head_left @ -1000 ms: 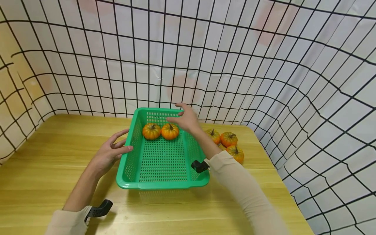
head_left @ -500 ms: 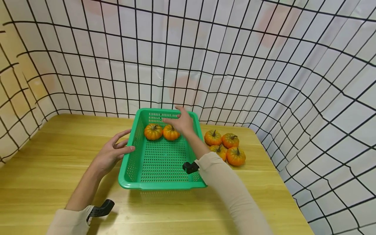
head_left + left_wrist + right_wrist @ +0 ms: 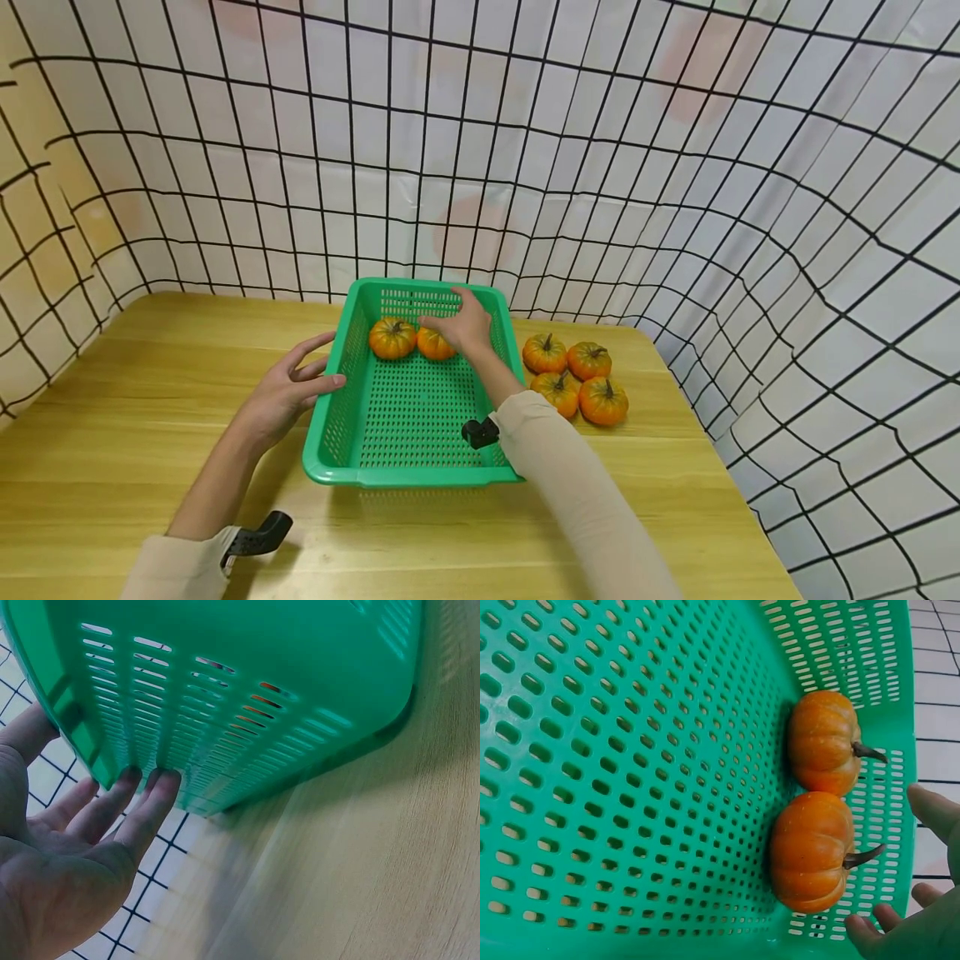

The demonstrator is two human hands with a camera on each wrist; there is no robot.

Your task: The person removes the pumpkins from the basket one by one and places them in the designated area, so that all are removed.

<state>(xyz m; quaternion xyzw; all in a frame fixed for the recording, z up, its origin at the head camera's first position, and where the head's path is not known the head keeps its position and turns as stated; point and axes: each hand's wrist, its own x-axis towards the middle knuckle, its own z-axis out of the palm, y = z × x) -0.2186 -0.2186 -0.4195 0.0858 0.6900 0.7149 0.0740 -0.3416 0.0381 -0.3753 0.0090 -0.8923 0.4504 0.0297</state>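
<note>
A green plastic basket (image 3: 408, 476) stands on the wooden table with two small orange pumpkins side by side against its far wall. The left pumpkin (image 3: 392, 338) shows whole; the right pumpkin (image 3: 812, 853) is partly hidden by my right hand in the head view. My left hand (image 3: 281, 396) holds the basket's left side, thumb over the rim and fingertips against the perforated outer wall (image 3: 247, 727). Over the right pumpkin, my right hand (image 3: 468, 325) hovers with thumb and fingers spread. A gap shows between its fingertips and the pumpkin stem in the right wrist view.
Several more small pumpkins (image 3: 588, 361) sit grouped on the table (image 3: 675, 467), just right of the basket. A white curtain with a black grid (image 3: 465, 150) encloses the table's back and sides. My right forearm crosses the basket's right rim.
My right hand has come down and slightly left, now covering more of the right pumpkin. The left hand keeps its place on the basket. The head view has shifted slightly.
</note>
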